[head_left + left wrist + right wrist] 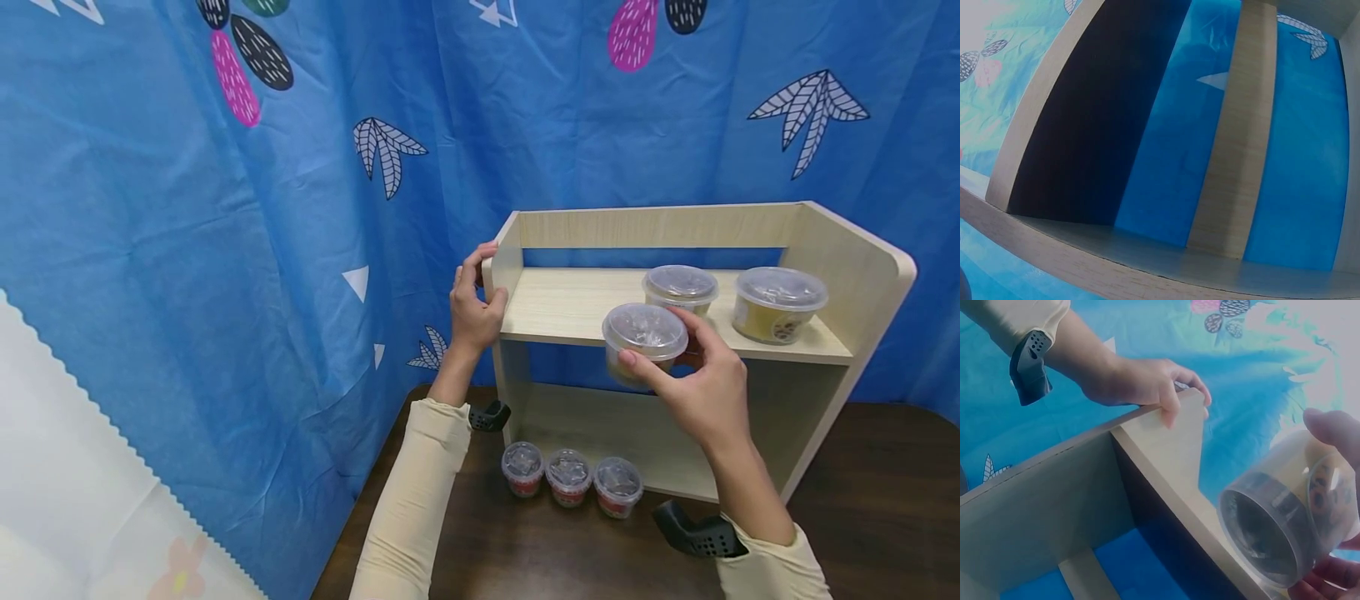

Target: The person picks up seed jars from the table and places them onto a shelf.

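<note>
My right hand [708, 383] grips a clear round plastic tub with a lid [645, 333] between thumb and fingers. The tub is in front of the upper shelf's front edge, overlapping it in the head view. Seen from the right wrist, the held tub [1291, 512] shows pale contents and a printed label. At the left side panel of the wooden shelf unit [502, 267], my left hand [476, 304] holds the panel's front edge, thumb on the near side and fingers behind. Two similar lidded tubs with yellow contents, a middle one [681, 287] and a right one [780, 304], stand on the upper shelf.
Three smaller lidded cups [568, 477] with red bands stand in a row on the dark table [510, 550], before the shelf unit's lower level. A blue patterned curtain [600, 125] hangs behind and to the left. White scalloped cloth [75, 483] is at lower left.
</note>
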A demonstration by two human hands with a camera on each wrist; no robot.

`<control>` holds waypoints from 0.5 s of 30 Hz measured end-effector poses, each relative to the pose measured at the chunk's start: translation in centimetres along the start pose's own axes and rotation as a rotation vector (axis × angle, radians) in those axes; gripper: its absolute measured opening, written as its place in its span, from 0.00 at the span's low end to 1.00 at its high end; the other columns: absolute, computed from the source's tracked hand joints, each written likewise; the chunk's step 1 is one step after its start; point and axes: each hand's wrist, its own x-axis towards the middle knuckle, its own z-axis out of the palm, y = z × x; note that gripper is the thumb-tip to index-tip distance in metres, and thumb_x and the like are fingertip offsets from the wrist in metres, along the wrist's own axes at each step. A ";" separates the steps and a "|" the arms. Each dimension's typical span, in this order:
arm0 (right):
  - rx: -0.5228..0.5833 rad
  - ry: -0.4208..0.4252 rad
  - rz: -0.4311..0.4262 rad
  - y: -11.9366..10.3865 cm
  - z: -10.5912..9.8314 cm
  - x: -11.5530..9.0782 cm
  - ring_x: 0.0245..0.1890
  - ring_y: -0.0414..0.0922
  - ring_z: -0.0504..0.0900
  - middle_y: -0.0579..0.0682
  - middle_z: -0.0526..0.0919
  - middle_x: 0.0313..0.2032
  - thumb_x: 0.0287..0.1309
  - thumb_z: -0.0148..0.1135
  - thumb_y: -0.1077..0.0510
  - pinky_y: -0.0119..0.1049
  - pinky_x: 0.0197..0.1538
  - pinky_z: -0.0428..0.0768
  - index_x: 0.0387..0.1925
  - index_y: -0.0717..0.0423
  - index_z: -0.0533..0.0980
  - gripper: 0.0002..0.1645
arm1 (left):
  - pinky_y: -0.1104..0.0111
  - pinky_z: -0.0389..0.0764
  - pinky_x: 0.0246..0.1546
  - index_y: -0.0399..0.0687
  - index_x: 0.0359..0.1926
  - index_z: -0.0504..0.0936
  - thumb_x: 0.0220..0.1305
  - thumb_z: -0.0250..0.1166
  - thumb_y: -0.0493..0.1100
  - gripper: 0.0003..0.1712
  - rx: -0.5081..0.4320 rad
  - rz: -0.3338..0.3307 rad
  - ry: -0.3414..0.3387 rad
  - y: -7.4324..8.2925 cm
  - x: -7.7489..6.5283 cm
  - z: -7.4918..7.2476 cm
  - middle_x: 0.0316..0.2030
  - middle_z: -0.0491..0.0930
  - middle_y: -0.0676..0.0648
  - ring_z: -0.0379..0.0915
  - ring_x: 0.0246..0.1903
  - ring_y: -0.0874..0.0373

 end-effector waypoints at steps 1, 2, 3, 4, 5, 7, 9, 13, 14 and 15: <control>0.007 0.006 0.007 -0.1 0.1 0.1 0.35 0.33 0.75 0.59 0.82 0.49 0.43 0.79 0.56 0.19 0.39 0.70 0.63 0.60 0.73 0.43 | 0.58 0.76 0.40 0.35 0.59 0.71 0.51 0.58 0.25 0.30 0.001 0.002 0.000 0.0 0.0 0.0 0.61 0.74 0.39 0.71 0.50 0.42; 0.010 0.009 0.013 -0.1 0.2 0.2 0.35 0.33 0.74 0.59 0.82 0.49 0.43 0.79 0.56 0.19 0.39 0.69 0.64 0.59 0.73 0.43 | 0.58 0.76 0.40 0.35 0.60 0.71 0.51 0.58 0.25 0.31 0.002 0.002 0.001 0.0 0.0 0.0 0.61 0.74 0.39 0.71 0.49 0.43; 0.012 0.005 0.017 -0.2 0.3 0.3 0.35 0.34 0.74 0.60 0.81 0.49 0.44 0.79 0.56 0.19 0.39 0.69 0.64 0.59 0.72 0.44 | 0.58 0.76 0.40 0.35 0.60 0.71 0.51 0.58 0.25 0.31 0.004 0.004 0.002 0.0 0.0 0.0 0.61 0.74 0.39 0.71 0.49 0.43; 0.015 -0.001 0.020 -0.3 0.5 0.3 0.36 0.35 0.74 0.60 0.81 0.50 0.44 0.78 0.56 0.19 0.40 0.69 0.65 0.59 0.72 0.44 | 0.58 0.76 0.40 0.36 0.60 0.71 0.52 0.58 0.25 0.30 0.006 0.004 0.003 0.0 0.0 0.0 0.61 0.74 0.39 0.71 0.49 0.44; 0.016 -0.009 0.023 -0.3 0.6 0.4 0.36 0.35 0.74 0.60 0.81 0.50 0.45 0.78 0.55 0.19 0.40 0.69 0.65 0.59 0.72 0.44 | 0.58 0.76 0.40 0.36 0.60 0.71 0.52 0.58 0.26 0.30 0.007 0.003 0.003 0.0 0.0 0.0 0.61 0.74 0.39 0.71 0.49 0.44; 0.009 -0.026 0.027 -0.4 0.9 0.6 0.36 0.37 0.74 0.60 0.80 0.50 0.45 0.78 0.54 0.19 0.40 0.69 0.66 0.58 0.71 0.45 | 0.58 0.76 0.39 0.36 0.60 0.71 0.53 0.58 0.26 0.30 0.004 0.004 0.004 0.0 0.0 0.0 0.61 0.74 0.40 0.71 0.48 0.44; 0.006 -0.039 0.035 -0.5 1.2 0.7 0.37 0.39 0.75 0.59 0.80 0.50 0.46 0.78 0.53 0.19 0.40 0.69 0.66 0.58 0.70 0.45 | 0.57 0.76 0.39 0.37 0.60 0.71 0.53 0.57 0.27 0.30 0.002 0.004 0.003 0.0 -0.1 -0.1 0.61 0.74 0.40 0.71 0.48 0.44; 0.021 -0.046 0.043 -0.6 1.8 0.9 0.39 0.44 0.76 0.60 0.80 0.51 0.47 0.77 0.53 0.21 0.41 0.70 0.66 0.59 0.70 0.45 | 0.58 0.76 0.40 0.36 0.60 0.71 0.53 0.57 0.27 0.30 0.002 0.000 -0.001 0.1 -0.1 -0.1 0.61 0.74 0.40 0.71 0.48 0.44; 0.024 -0.046 0.044 -0.6 1.9 1.0 0.40 0.46 0.76 0.60 0.80 0.51 0.47 0.77 0.53 0.21 0.41 0.69 0.66 0.60 0.69 0.45 | 0.58 0.76 0.40 0.36 0.60 0.71 0.53 0.57 0.27 0.30 0.004 -0.002 -0.002 0.1 0.0 -0.1 0.61 0.74 0.40 0.71 0.48 0.44; 0.026 -0.047 0.045 -0.6 2.0 1.0 0.41 0.47 0.77 0.61 0.80 0.51 0.47 0.77 0.53 0.21 0.42 0.69 0.67 0.60 0.69 0.45 | 0.59 0.76 0.41 0.36 0.60 0.71 0.53 0.58 0.27 0.30 0.005 -0.005 -0.004 0.1 0.0 -0.1 0.62 0.74 0.40 0.71 0.49 0.44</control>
